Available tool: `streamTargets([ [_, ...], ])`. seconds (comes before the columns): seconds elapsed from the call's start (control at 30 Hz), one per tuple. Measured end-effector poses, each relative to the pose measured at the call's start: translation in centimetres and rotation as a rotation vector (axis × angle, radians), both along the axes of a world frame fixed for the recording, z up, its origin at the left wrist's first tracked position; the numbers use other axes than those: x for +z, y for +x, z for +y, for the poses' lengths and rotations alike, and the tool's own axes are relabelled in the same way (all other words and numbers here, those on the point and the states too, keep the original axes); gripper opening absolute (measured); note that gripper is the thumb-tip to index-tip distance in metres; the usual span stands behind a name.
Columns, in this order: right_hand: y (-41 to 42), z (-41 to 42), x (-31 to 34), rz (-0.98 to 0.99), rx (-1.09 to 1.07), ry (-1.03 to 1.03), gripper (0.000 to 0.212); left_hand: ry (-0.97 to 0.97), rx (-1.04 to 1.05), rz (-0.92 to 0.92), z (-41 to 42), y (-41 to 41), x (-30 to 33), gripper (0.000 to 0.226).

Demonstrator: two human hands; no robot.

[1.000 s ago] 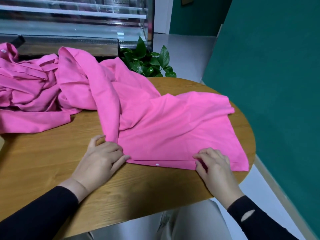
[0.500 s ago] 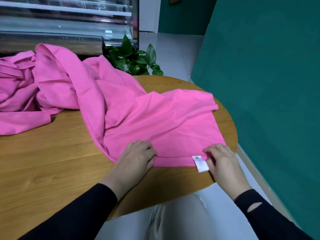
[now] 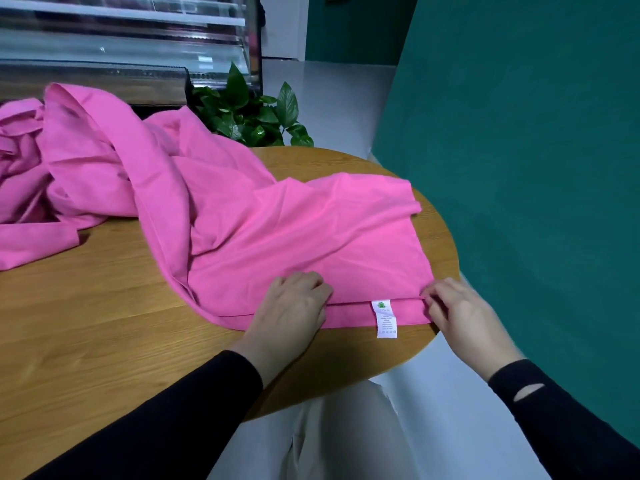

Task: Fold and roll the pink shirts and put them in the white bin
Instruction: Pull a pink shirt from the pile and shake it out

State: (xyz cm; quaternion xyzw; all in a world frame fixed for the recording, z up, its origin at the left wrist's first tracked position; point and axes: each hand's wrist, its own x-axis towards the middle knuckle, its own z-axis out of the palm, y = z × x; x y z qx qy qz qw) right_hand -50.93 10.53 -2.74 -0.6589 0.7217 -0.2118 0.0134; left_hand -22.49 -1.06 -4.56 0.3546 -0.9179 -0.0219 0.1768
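The work stands at the very start of the roll or first fold: the near hem of the pink shirt (image 3: 294, 233) has been turned up into a narrow band along the near edge of the table (image 3: 104, 323), and both hands sit on that band. The left hand (image 3: 294, 306) lies over the left part of the band, its fingers (image 3: 313, 280) curled down and pressed together on the cloth; whether they pinch the fold or only press it, I cannot tell. The right hand (image 3: 457, 310) is at the band's right end, near the table's right rim, with its fingers (image 3: 433, 297) bent and seemingly pinching the folded edge.

The next move, as I judge it, calls for both hands to turn the band over evenly toward the far side, keeping the edge straight so the roll does not skew, and for the bunched far part to be smoothed first.

The shirt is bright pink, thin and soft. Its near right part lies fairly flat with shallow creases; toward the far left it rises in loose folds. A white care label (image 3: 385, 318) hangs from the band between the hands. More pink cloth (image 3: 20, 168) is heaped at the far left of the table, touching the shirt. No white bin is in view.
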Motion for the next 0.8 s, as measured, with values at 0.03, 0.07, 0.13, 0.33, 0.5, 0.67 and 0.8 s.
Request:
streamTargets([
  [0.03, -0.1, 0.2, 0.2, -0.002, 0.014, 0.003, 0.007, 0.005, -0.014, 0.032, 0.1, -0.3, -0.4, 0.021],
  [0.07, -0.3, 0.5, 0.3, 0.001, 0.033, 0.010, 0.007, 0.004, -0.030, 0.072, 0.2, -0.5, -0.9, 0.017],
  [0.13, -0.5, 1.1, 0.3, 0.018, 0.066, 0.027, 0.006, -0.031, -0.056, 0.145, 0.5, -0.3, -1.1, 0.014],
  [0.33, -0.9, 2.7, 0.5, 0.109, 0.126, -0.066, 0.010, -0.092, -0.135, 0.178, 1.3, -0.4, -0.2, 0.010],
  [0.5, -1.0, 3.6, 0.1, 0.101, 0.218, -0.004, 0.019, -0.094, -0.225, 0.131, 1.6, 0.1, 0.4, 0.013],
  [0.67, -1.0, 4.2, 0.7, 0.002, 0.213, 0.140, 0.021, -0.060, -0.266, 0.110, 1.8, 0.6, 0.4, 0.018],
  [0.8, -0.6, 4.1, 1.5, -0.006, 0.207, 0.186, 0.024, -0.040, -0.277, 0.099, 1.8, 0.7, 0.3, 0.018],
])
